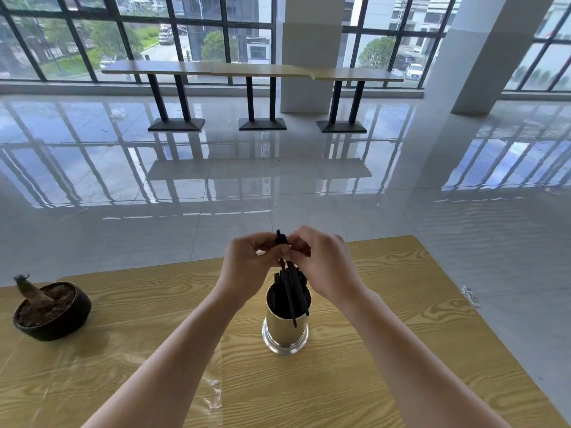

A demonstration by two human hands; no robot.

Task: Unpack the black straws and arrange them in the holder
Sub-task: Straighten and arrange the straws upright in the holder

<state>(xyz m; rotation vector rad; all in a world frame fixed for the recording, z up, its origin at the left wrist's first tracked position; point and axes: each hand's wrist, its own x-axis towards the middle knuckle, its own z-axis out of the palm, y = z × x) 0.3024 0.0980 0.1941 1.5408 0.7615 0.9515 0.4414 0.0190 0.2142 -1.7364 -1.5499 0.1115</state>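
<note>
Head view, and I've got both hands up over the holder. Left hand (247,262) has its fingers curled in, pinching the top ends of the straws (289,282). Right hand (323,261) meets it from the other side, fingertips closed on the same bunch. A short black tip pokes up between the two hands.

Below them, the straws fan down into the holder (285,330), a shiny gold cylinder standing upright mid-desk. Most of them are inside it, I reckon. One thin straw, though, runs down across the outside of the near wall with its lower end short of the base, so that one isn't seated.

On the desk (386,350), near left, lies clear wrap (213,387), flat and, as far as I can tell, with nothing in it. So I'd call the unpacking done and the arranging close to done. What's left is dropping in that stray and letting the bunch settle. Far left sits a dark bowl (52,312), well apart.
</note>
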